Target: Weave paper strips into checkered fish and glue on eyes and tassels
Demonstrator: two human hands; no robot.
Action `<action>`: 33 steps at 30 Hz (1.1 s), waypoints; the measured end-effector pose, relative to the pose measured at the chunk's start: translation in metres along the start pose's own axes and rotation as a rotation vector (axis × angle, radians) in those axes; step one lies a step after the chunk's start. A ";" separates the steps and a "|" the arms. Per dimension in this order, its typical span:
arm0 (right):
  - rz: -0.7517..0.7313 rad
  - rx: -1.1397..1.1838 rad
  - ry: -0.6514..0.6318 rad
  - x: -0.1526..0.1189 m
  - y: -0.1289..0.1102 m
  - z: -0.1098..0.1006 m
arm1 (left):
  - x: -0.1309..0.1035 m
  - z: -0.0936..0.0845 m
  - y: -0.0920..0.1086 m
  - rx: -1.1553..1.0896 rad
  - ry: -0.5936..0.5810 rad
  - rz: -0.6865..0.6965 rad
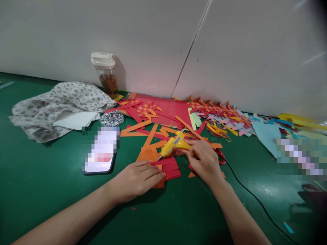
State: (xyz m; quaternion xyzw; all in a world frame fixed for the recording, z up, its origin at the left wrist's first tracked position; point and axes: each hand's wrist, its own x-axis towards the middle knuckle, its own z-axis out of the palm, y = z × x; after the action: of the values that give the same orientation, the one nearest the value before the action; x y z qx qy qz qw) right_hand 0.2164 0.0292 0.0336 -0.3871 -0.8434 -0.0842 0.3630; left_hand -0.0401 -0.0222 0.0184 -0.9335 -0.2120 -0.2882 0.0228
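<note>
A yellow hot glue gun (176, 144) is in my right hand (204, 158), whose fingers wrap round its handle. The nozzle points down and left, close to the red and orange paper strips (170, 167) by my left hand. My left hand (143, 177) lies flat on these strips, fingers stretched out, covering part of them. Loose orange strips (150, 135) are heaped just beyond the gun. Behind my right hand, red-handled scissors (221, 157) are partly hidden.
A phone (100, 149) lies to the left, near a dish of googly eyes (111, 118). Behind are a patterned cloth (63, 102), a lidded cup of tea (108, 78) and woven paper fish (148, 109). The gun's black cord (251, 194) trails right; a wall closes the back.
</note>
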 end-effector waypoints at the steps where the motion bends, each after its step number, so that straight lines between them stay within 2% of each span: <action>1: -0.003 -0.001 -0.002 0.000 0.000 0.000 | 0.000 0.000 0.000 0.000 0.000 0.000; 10: -0.020 -0.019 -0.013 0.002 -0.004 -0.004 | -0.001 0.001 -0.001 0.009 -0.007 0.006; 19: 0.065 0.030 -0.049 -0.001 -0.002 0.001 | 0.001 0.000 0.000 0.002 0.019 -0.004; 26: 0.122 -0.007 0.006 0.000 -0.005 0.001 | 0.000 0.001 -0.001 -0.003 0.004 -0.010; 33: 0.050 0.015 -0.057 0.000 -0.006 0.000 | 0.001 0.001 0.000 0.000 -0.003 -0.014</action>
State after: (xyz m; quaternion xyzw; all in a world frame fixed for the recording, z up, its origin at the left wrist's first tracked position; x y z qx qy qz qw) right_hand 0.2122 0.0253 0.0343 -0.4074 -0.8441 -0.0580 0.3438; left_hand -0.0390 -0.0214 0.0179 -0.9324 -0.2184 -0.2871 0.0207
